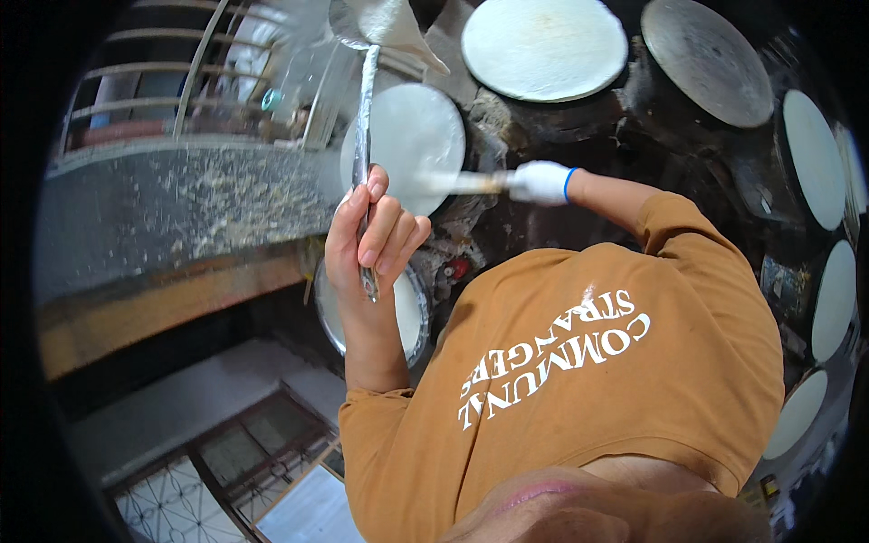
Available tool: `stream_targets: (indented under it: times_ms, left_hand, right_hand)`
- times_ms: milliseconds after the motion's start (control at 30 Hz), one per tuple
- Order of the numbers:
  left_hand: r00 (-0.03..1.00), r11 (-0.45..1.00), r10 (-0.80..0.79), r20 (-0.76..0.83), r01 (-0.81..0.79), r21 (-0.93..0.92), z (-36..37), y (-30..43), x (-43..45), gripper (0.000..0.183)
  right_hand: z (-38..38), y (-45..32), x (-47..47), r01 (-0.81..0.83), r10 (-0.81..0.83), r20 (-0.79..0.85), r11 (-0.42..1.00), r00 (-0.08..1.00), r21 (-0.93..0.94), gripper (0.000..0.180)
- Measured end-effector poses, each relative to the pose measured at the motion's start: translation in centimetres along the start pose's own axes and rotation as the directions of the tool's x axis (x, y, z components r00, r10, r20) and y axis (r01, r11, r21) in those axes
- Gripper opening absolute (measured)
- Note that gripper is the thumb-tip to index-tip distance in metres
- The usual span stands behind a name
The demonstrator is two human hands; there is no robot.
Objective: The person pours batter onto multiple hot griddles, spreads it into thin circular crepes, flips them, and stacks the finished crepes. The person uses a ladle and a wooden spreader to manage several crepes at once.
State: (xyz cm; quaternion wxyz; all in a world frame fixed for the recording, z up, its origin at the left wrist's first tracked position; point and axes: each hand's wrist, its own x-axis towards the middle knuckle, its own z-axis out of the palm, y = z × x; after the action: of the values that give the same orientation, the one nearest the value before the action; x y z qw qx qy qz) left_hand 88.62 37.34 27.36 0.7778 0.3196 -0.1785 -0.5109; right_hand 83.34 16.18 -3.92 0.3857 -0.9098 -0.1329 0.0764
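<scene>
My left hand [380, 234] is bare and closed around the long handle of a metal ladle [364, 129]. The ladle's bowl is at the top edge, where a pale, pointed, sheet-like piece [407, 34] overlaps it. My right hand [540, 182], in a white glove with a blue cuff, grips a pale flat tool [472, 182]; its far end is blurred over a round plate with a whitish layer [421, 136]. I cannot tell whether it touches. Below my left hand, partly behind the forearm, stands a round metal container of white liquid [411, 309].
More round plates curve around to the right: one bears a thick white layer [543, 47], one is bare grey [706, 61], and several at the far right are pale [813, 159]. A ledge with scattered crumbs [237, 203] and a barred metal rack [190, 68] lie left.
</scene>
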Motion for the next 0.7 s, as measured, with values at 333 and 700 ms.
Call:
stream_targets:
  times_ms: [333, 700]
  left_hand:
    - [0.935, 0.954, -0.300, 0.191, 0.295, 0.054, 8.0, -10.4, 20.8, 0.021]
    - [0.875, 0.564, -0.477, -0.080, 0.375, 0.736, 8.0, -30.5, 40.2, 0.022]
  right_hand:
    - [-2.0, 2.6, -17.3, -0.184, 0.207, -0.099, 0.961, 0.973, 0.204, 0.044]
    - [-3.4, 4.6, -44.4, -0.559, 0.686, -0.700, 0.666, 0.198, 0.494, 0.054]
